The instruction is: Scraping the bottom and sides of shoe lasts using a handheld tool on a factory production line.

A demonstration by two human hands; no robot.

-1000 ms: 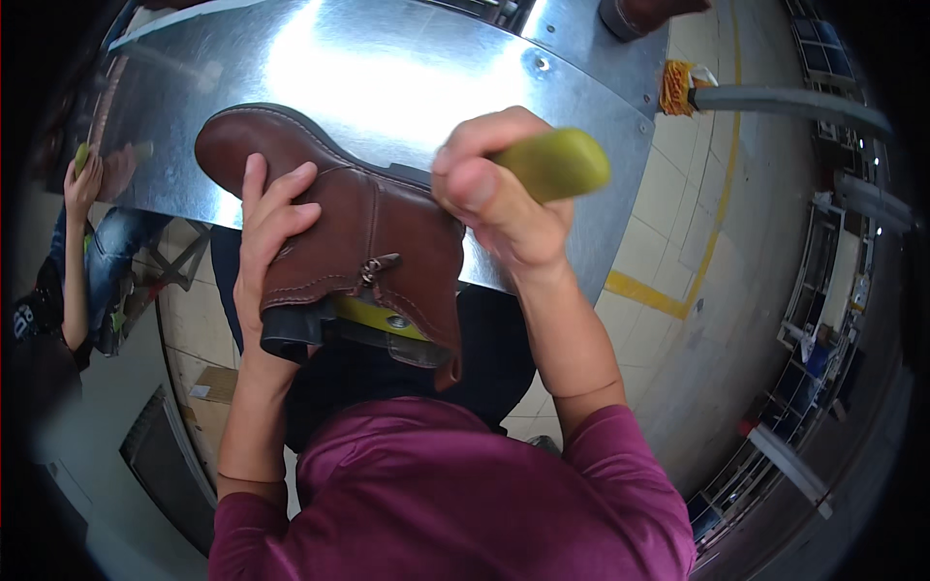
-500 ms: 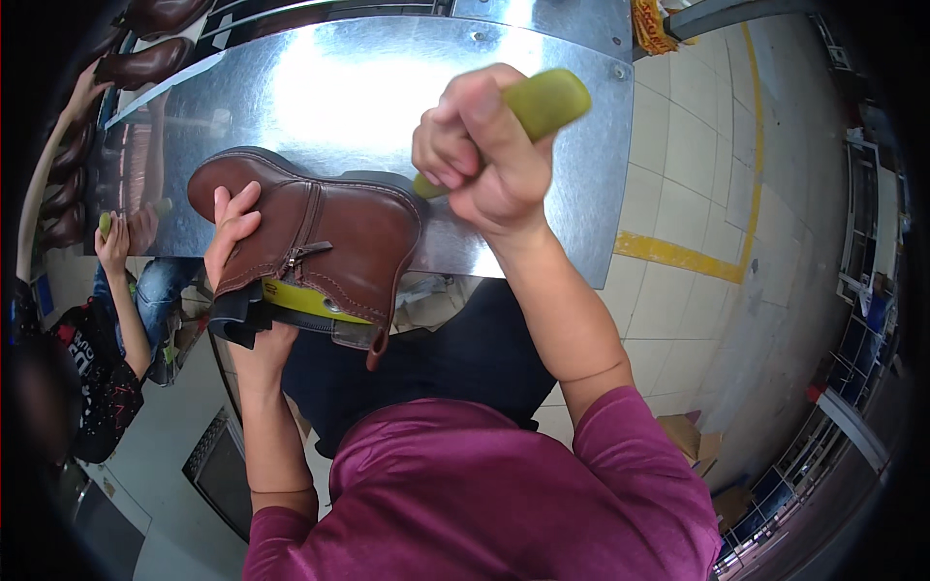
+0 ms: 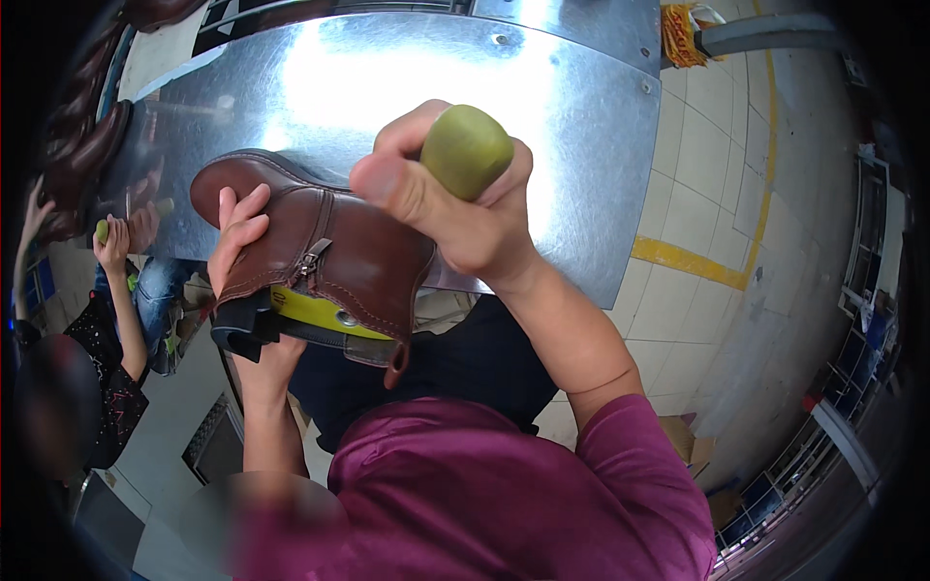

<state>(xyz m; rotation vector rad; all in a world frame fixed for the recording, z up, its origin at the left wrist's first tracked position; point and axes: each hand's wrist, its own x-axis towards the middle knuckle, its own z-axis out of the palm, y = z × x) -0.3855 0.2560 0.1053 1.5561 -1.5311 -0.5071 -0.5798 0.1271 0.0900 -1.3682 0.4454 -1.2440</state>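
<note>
A brown leather ankle boot (image 3: 354, 242) lies on its side at the table's near edge, toe to the far left and opening toward me. Its side zipper (image 3: 310, 261) shows, and a yellow-green piece (image 3: 329, 315) is visible inside the opening. My left hand (image 3: 242, 228) grips the boot from the left, fingers over the upper, the rest partly behind the shaft. Closed around an olive-green oblong block (image 3: 467, 150), my right hand (image 3: 460, 223) is over the boot's heel side. The block's rounded end faces up; whether its lower end touches the boot is hidden.
The boot rests on a shiny metal table (image 3: 562, 194). More brown boots (image 3: 82, 160) line the left side. A co-worker (image 3: 107, 358) sits at left, one hand holding a small green piece (image 3: 102, 231). A grey pipe (image 3: 765, 34) with a yellow wrapping stands beyond the right corner.
My right hand has moved left and toward the boot, turning the green block's end upward. The boot has shifted slightly in my left hand. The co-worker's far hand has come down from a boot.
</note>
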